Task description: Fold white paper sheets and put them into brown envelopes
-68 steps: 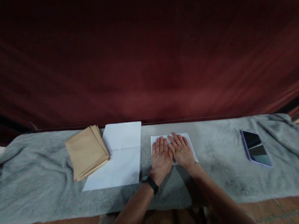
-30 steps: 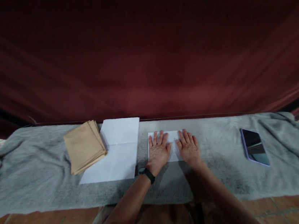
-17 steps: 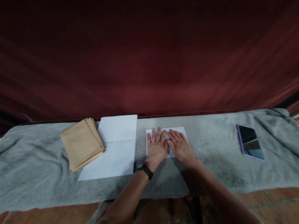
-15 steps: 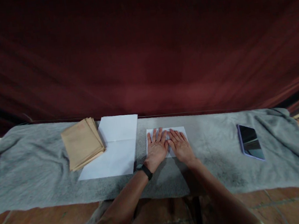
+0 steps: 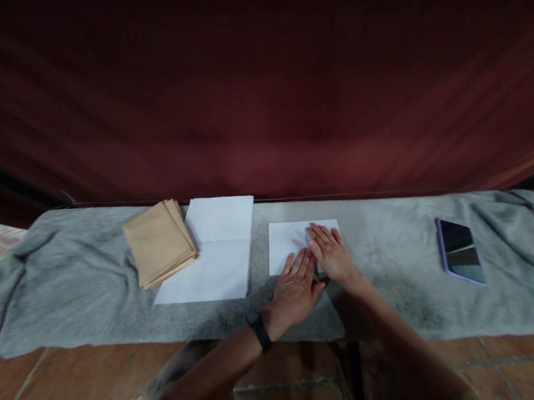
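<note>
A folded sheet of white paper point(image 5: 284, 240) lies flat on the grey cloth in front of me. My left hand point(image 5: 298, 287), with a dark watch point(image 5: 258, 329) on its wrist, rests with fingers stretched along the paper's near edge. On the paper's right half, my right hand point(image 5: 329, 252) lies flat, fingers extended and fairly close together. The two hands are side by side, nearly touching. To the left is a stack of larger white sheets point(image 5: 219, 267) with a crease across the middle. Brown paper envelopes point(image 5: 160, 242) overlap that stack's left side.
The grey cloth point(image 5: 391, 256) covers a long, narrow surface. A phone point(image 5: 461, 251) with a purple case lies on it at the right. Dark red fabric point(image 5: 256, 110) hangs behind, and terracotta floor tiles point(image 5: 90, 384) show below.
My left hand has slid back toward me, from the paper's middle to its near edge. My right hand remains on the paper's right half. The view has shifted slightly.
</note>
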{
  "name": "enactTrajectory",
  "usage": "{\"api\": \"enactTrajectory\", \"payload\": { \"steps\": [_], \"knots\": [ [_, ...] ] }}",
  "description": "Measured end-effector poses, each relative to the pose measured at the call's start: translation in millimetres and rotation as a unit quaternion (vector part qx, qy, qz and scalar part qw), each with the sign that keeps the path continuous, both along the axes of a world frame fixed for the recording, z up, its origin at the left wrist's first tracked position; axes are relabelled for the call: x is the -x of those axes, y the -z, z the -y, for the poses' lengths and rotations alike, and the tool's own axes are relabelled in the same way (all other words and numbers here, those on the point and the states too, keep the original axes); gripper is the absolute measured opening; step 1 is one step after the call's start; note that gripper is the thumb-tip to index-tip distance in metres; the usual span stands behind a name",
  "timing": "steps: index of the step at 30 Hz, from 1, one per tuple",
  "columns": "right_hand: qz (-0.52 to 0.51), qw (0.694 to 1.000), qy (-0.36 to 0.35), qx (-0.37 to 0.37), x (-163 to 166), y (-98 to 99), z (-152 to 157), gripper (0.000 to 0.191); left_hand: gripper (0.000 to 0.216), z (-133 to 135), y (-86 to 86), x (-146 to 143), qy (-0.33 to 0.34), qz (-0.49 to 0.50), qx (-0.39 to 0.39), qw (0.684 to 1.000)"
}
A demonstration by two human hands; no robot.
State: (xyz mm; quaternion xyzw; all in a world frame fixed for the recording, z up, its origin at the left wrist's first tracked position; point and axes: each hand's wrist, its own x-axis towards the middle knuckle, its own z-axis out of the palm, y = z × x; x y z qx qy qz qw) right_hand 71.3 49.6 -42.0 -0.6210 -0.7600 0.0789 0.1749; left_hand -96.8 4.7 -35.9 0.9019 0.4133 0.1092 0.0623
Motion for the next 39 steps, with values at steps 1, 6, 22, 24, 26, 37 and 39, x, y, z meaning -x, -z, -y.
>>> {"api": "enactTrajectory", "payload": {
  "steps": [1,6,22,24,26,37,39],
  "knots": [
    [0.001,1.000,-0.003,0.001,0.8,-1.4,0.2,0.056,0.065,5.2,-0.9,0.5,0.007,-0.002,0.004,1.000],
    [0.003,0.998,-0.064,-0.002,7.9,-4.1,-0.1,0.054,0.069,21.4,-1.1,3.4,0.020,-0.006,0.015,1.000],
    [0.088,0.995,-0.007,-0.049,14.0,9.3,-10.3,0.051,0.050,-33.2,-13.1,-3.7,-0.153,0.037,-0.016,0.987],
    [0.100,0.994,-0.008,-0.052,13.6,11.0,-9.7,0.050,0.053,-41.0,-5.0,-6.5,-0.137,0.018,-0.025,0.990],
    [0.107,0.993,0.002,-0.059,13.3,12.8,-9.4,0.050,0.053,-45.3,1.3,-8.3,-0.125,0.003,-0.033,0.992],
    [0.121,0.988,0.043,-0.084,2.1,17.4,-3.0,0.053,0.057,-44.7,5.8,-9.6,-0.109,-0.011,-0.008,0.994],
    [0.125,0.987,0.059,-0.086,-1.6,18.4,-2.7,0.054,0.057,-44.7,4.6,-10.5,-0.108,-0.009,-0.004,0.994]
  ]
}}
